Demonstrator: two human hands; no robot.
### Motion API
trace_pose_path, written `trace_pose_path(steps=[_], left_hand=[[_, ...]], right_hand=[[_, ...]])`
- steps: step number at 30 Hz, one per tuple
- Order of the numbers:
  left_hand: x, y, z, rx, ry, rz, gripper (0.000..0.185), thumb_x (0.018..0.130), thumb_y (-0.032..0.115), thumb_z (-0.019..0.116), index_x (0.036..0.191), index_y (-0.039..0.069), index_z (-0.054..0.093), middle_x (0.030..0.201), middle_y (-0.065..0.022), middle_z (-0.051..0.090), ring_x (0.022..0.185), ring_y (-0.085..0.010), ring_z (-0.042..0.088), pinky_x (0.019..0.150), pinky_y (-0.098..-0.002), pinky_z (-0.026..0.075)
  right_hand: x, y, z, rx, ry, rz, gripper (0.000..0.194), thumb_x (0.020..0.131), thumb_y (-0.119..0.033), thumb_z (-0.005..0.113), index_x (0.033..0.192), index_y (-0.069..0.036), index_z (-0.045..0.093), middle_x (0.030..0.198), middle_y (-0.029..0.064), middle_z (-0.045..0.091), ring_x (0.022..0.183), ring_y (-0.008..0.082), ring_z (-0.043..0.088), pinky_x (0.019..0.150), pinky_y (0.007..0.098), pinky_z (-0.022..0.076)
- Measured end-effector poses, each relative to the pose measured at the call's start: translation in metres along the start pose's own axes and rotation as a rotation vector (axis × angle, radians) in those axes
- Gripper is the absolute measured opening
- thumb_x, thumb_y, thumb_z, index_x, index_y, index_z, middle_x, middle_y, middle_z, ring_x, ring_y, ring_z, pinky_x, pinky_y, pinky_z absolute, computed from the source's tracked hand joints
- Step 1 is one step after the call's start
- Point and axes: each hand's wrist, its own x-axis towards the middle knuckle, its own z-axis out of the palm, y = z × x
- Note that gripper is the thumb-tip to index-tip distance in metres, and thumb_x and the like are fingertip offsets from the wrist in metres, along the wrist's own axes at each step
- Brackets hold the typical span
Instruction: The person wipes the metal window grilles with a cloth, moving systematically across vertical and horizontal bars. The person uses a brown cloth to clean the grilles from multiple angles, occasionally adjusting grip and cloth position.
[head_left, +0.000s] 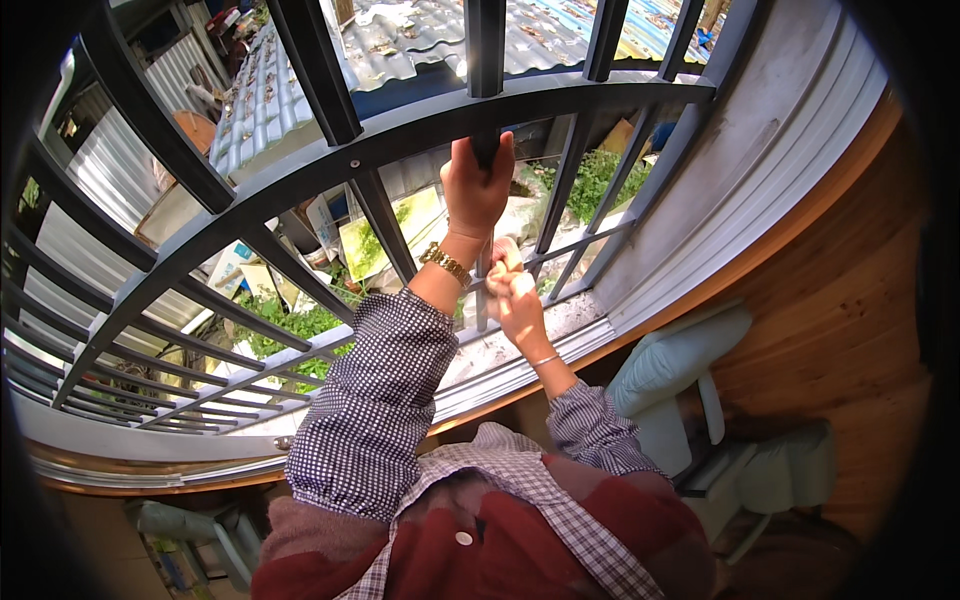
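Note:
My left hand (477, 184), with a gold-coloured watch (445, 265) at the wrist, is wrapped around a dark upright bar of the metal window grille (285, 180), just under its curved crossbar. Lower down and to the right, my right hand (516, 292) has its fingers bent around a crumpled pinkish-tan thing, perhaps a cloth (506, 256), against the same bar; blur hides its exact shape. A thin bracelet (545, 360) circles the right wrist. Checked sleeve covers (375, 397) reach over both forearms.
The white window track and sill (525, 349) run below the grille. Outside lie corrugated roofing (405, 30), green plants (600, 184) and leaning boards (394, 229). Pale green padded chairs (675, 375) stand at lower right, another (187, 525) at lower left. A wood-panelled wall (817, 337) rises at right.

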Motion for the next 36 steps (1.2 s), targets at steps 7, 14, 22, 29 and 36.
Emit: trace_pose_path(steps=[7, 14, 22, 29, 36], left_hand=[[-0.002, -0.002, 0.001, -0.024, -0.003, -0.030, 0.021, 0.084, 0.008, 0.071, 0.085, 0.003, 0.051, 0.065, 0.0006, 0.057, 0.062, -0.0019, 0.048, 0.054, -0.0205, 0.042], [0.000, 0.002, 0.000, 0.022, 0.006, 0.016, 0.022, 0.085, 0.008, 0.071, 0.083, 0.004, 0.049, 0.062, -0.0011, 0.057, 0.058, -0.0027, 0.048, 0.050, -0.0215, 0.040], [-0.002, -0.002, -0.002, 0.008, -0.021, 0.024, 0.020, 0.086, 0.008, 0.069, 0.085, 0.005, 0.049, 0.062, -0.0015, 0.056, 0.054, -0.0051, 0.051, 0.049, -0.0217, 0.041], [-0.039, 0.002, -0.030, -0.024, -0.260, -0.167, 0.043, 0.091, 0.021, 0.063, 0.125, 0.004, 0.042, 0.098, -0.0139, 0.057, 0.086, -0.0228, 0.057, 0.077, -0.0336, 0.046], [-0.162, 0.044, -0.135, -0.331, -0.913, -1.023, 0.078, 0.086, 0.055, 0.061, 0.139, 0.003, 0.037, 0.129, -0.0118, 0.051, 0.118, -0.0200, 0.050, 0.095, -0.0312, 0.044]], right_hand=[[0.035, -0.006, -0.032, -0.082, 0.275, 0.031, 0.024, 0.085, -0.011, 0.063, 0.108, -0.005, 0.057, 0.101, 0.0197, 0.060, 0.079, 0.0372, 0.063, 0.071, 0.0378, 0.0532], [0.083, -0.004, -0.086, -0.111, 0.788, 0.055, 0.026, 0.090, -0.003, 0.056, 0.116, -0.001, 0.054, 0.107, 0.0131, 0.057, 0.093, 0.0273, 0.059, 0.085, 0.0344, 0.0480], [0.008, 0.006, -0.066, -0.167, 0.045, 0.306, 0.020, 0.086, -0.009, 0.058, 0.105, -0.005, 0.062, 0.089, 0.0170, 0.057, 0.079, 0.0357, 0.061, 0.069, 0.0402, 0.0505], [-0.001, -0.074, -0.089, 0.389, -0.061, 0.107, 0.027, 0.081, 0.004, 0.060, 0.107, -0.001, 0.064, 0.099, 0.0077, 0.064, 0.093, 0.0165, 0.060, 0.083, 0.0275, 0.0470], [0.029, -0.100, -0.110, 0.392, -0.137, -0.176, 0.045, 0.066, 0.011, 0.051, 0.105, -0.005, 0.065, 0.109, 0.0123, 0.053, 0.101, 0.0249, 0.055, 0.089, 0.0312, 0.0458]])
